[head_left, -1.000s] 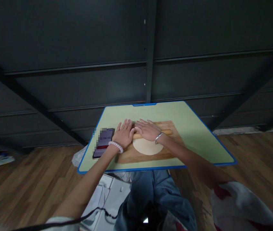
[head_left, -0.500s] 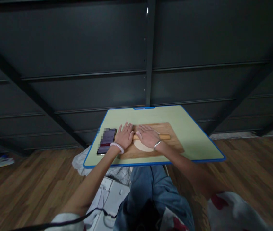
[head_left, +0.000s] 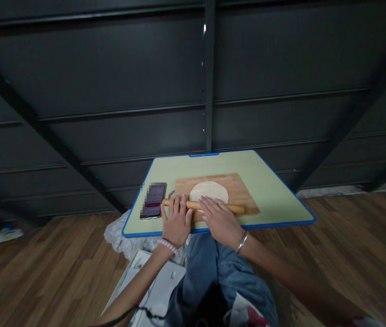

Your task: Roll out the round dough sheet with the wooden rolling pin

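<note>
A pale round of flattened dough lies on a wooden board. Across the dough's near part runs a wooden rolling pin, roughly level from left to right. My left hand rests flat on the pin's left part, fingers stretched forward. Lying over the pin right of its middle is my right hand, its fingers also outstretched and angled to the left. Neither hand wraps round the pin. The right fingers hide a bit of the dough's near edge.
The board sits on a small pale-green table with a blue rim. A phone lies left of the board. Beyond stands a dark panelled wall. My legs are under the table, beside a white box and a cable.
Both hands have come back toward me over the board, and the rolling pin has rolled with them from the dough's middle to its near part. More of the dough shows now.
</note>
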The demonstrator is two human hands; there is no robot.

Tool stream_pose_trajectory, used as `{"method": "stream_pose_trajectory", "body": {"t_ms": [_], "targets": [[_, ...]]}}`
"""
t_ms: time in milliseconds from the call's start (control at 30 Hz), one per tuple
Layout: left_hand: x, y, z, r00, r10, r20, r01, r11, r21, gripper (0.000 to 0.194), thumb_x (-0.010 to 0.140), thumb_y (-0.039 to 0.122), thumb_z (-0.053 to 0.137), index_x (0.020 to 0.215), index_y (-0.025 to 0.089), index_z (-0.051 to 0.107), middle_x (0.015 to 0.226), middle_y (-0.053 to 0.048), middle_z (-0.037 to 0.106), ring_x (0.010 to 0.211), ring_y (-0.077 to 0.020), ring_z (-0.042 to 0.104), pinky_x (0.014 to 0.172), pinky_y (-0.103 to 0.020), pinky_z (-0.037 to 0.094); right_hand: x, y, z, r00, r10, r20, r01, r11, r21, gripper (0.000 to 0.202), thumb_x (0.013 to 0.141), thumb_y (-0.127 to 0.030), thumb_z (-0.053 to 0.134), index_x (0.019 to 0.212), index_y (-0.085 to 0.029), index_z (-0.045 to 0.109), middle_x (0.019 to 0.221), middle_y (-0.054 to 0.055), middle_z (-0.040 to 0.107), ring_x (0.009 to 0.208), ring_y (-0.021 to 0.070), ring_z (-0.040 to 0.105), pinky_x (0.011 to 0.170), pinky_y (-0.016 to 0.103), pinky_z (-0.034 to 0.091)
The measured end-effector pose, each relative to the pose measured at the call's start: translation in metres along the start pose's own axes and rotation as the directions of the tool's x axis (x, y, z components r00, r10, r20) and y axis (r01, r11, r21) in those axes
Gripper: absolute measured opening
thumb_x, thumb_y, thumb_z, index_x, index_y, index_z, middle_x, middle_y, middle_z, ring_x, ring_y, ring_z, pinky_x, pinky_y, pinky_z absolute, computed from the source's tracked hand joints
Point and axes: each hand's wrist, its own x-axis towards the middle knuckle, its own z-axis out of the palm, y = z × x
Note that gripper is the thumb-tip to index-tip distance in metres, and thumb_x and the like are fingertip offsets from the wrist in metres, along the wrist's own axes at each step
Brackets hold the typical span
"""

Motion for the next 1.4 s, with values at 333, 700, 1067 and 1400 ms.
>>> {"method": "stream_pose_trajectory", "body": {"t_ms": [333, 700, 1067, 1400], "targets": [[0.067, 0.007, 0.017, 0.992, 0.125, -0.008, -0.126, 0.992, -0.013, 0.054, 0.096, 0.036, 0.027, 0.142, 0.010, 0.033, 0.146, -0.016, 0.037, 0.138, -0.0274, 0.029, 0.113, -0.056, 0.015, -0.003, 0.021, 0.001, 0.980, 0.201, -0.014, -0.201, 0.979, -0.045, 0.052, 0.093, -0.031, 0.045, 0.137, -0.004, 0.042, 0.143, 0.019, 0.041, 0.135, 0.0287, 0.034, 0.109, 0.046, 0.030], [0.116, -0.004, 0.021, 0.925, 0.276, 0.262, -0.253, 0.960, -0.118, 0.051, 0.098, 0.033, 0.015, 0.142, 0.015, 0.034, 0.148, -0.008, 0.037, 0.140, -0.0206, 0.024, 0.115, -0.049, 0.016, 0.012, 0.039, -0.005, 0.951, 0.287, 0.118, -0.279, 0.957, -0.078, 0.053, 0.094, -0.034, 0.046, 0.135, -0.001, 0.043, 0.137, 0.021, 0.048, 0.128, 0.0281, 0.043, 0.104, 0.041, 0.036], [0.170, 0.027, 0.039, 0.854, 0.360, 0.375, -0.338, 0.933, -0.125, 0.054, 0.097, 0.030, 0.011, 0.140, 0.011, 0.038, 0.148, -0.007, 0.036, 0.142, -0.0173, 0.017, 0.117, -0.047, 0.005, 0.015, 0.052, -0.006, 0.938, 0.326, 0.114, -0.320, 0.945, -0.069, 0.051, 0.092, -0.031, 0.047, 0.136, -0.006, 0.043, 0.139, 0.018, 0.047, 0.130, 0.0287, 0.041, 0.105, 0.044, 0.034], [0.212, 0.066, 0.064, 0.795, 0.474, 0.378, -0.424, 0.880, -0.213, 0.058, 0.096, 0.041, 0.007, 0.143, 0.019, 0.033, 0.152, -0.003, 0.029, 0.143, -0.0151, 0.010, 0.116, -0.048, -0.002, 0.011, 0.084, 0.001, 0.922, 0.375, 0.098, -0.365, 0.925, -0.107, 0.047, 0.096, -0.032, 0.036, 0.132, -0.004, 0.049, 0.137, 0.018, 0.050, 0.130, 0.0279, 0.041, 0.107, 0.046, 0.031]]}}
